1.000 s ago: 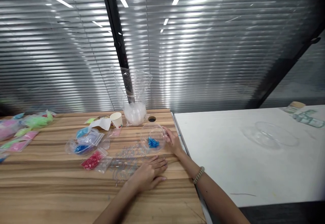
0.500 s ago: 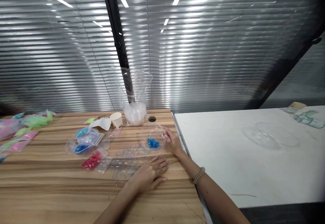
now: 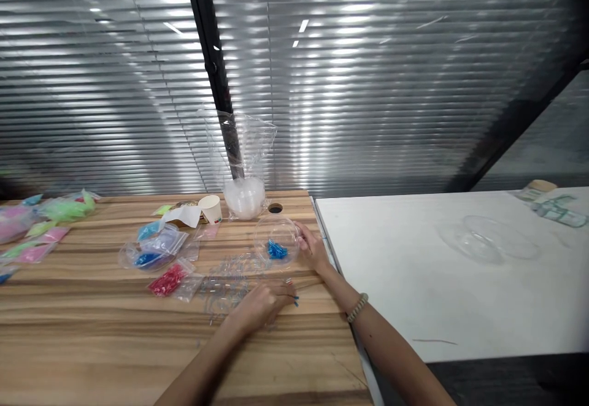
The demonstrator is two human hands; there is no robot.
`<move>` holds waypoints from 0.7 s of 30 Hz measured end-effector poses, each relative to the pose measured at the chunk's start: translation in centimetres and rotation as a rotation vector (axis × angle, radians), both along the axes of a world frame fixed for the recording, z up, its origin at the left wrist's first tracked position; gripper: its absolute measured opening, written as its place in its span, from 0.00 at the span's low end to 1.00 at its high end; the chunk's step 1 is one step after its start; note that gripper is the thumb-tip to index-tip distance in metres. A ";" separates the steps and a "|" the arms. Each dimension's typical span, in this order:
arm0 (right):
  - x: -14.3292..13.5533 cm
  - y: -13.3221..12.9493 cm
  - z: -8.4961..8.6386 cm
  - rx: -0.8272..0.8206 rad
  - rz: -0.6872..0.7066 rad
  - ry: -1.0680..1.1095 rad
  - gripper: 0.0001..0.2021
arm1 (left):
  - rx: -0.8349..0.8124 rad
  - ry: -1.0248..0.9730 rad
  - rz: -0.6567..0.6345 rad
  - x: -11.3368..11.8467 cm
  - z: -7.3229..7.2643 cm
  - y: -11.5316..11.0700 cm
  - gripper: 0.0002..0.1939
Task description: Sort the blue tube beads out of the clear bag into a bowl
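Note:
My right hand (image 3: 313, 249) grips the right rim of a round clear plastic dish (image 3: 293, 228), which is tilted towards me. A small heap of shiny blue strips (image 3: 277, 249) lies inside it. In front of the dish, my left hand (image 3: 264, 302) is closed just above the wooden table, with a few blue strips (image 3: 296, 301) sticking out at the fingertips. Beside and behind that hand is a spread of thin, clear or silvery pieces (image 3: 227, 283), too fine to identify.
Left on the wooden table (image 3: 115, 344) lie a bag of red strips (image 3: 168, 280), a clear dish with bags (image 3: 156, 249) and colourful packets (image 3: 59, 210). At the back stand a paper cup (image 3: 211, 210) and a bag of white material (image 3: 245, 197). Clear lids (image 3: 501, 237) rest on the white table (image 3: 391, 289).
My left hand has gone from lying flat with fingers stretched to a closed pinch, with blue strips now showing at its tips. My right hand keeps its hold on the dish.

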State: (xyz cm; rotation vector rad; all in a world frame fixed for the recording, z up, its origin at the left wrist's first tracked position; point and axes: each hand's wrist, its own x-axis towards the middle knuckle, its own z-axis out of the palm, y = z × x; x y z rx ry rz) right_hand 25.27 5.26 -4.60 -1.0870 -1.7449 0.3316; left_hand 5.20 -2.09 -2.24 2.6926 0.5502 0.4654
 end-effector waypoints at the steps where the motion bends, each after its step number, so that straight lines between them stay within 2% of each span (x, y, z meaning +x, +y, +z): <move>1: 0.0 0.0 -0.1 -0.005 -0.003 0.000 0.25 | -0.029 -0.011 0.007 -0.1 0.0 0.0 0.14; 6: 0.1 0.0 0.1 -0.013 -0.011 -0.012 0.26 | -0.163 -0.114 0.058 -0.3 -0.2 0.5 0.12; 10: 0.1 -0.1 0.3 -0.006 -0.010 -0.016 0.26 | -0.274 -0.160 0.149 -0.5 -0.4 1.1 0.12; 16: 0.2 0.0 0.1 -0.006 0.002 0.000 0.26 | -0.429 -0.152 0.238 -0.7 0.8 1.1 0.15; 21: 0.2 -0.1 0.1 -0.050 0.008 0.006 0.25 | -0.460 -0.150 0.232 -0.4 0.9 0.7 0.13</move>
